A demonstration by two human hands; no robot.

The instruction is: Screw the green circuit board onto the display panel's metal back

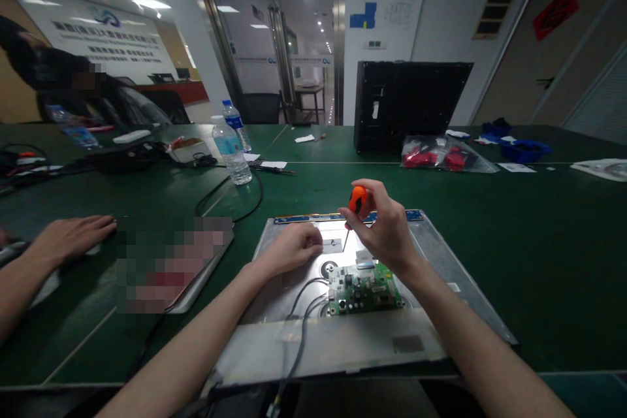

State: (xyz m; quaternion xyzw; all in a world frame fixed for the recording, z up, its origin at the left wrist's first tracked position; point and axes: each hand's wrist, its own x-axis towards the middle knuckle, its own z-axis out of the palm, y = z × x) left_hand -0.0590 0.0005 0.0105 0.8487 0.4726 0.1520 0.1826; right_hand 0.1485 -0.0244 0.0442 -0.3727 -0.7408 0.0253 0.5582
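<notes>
My right hand (385,225) grips a short screwdriver with an orange and black handle (358,199). Its thin shaft points down at the back of a silver display panel (455,268). My left hand (294,248) rests on the panel with fingers curled beside a small pale plate (333,245); whatever they pinch, if anything, is hidden. Nearer to me on the panel is a green circuit board (362,290), with grey cables (302,333) running from its left side. A narrow blue board strip (313,218) lies along the panel's far edge.
Left of the panel, a co-worker's hand (73,238) lies near a blurred-out device (183,268). Water bottles (232,153) and a black cable (262,192) are beyond. A black monitor housing (416,104), a bag of red items (443,155) and blue trays (524,150) sit farther back.
</notes>
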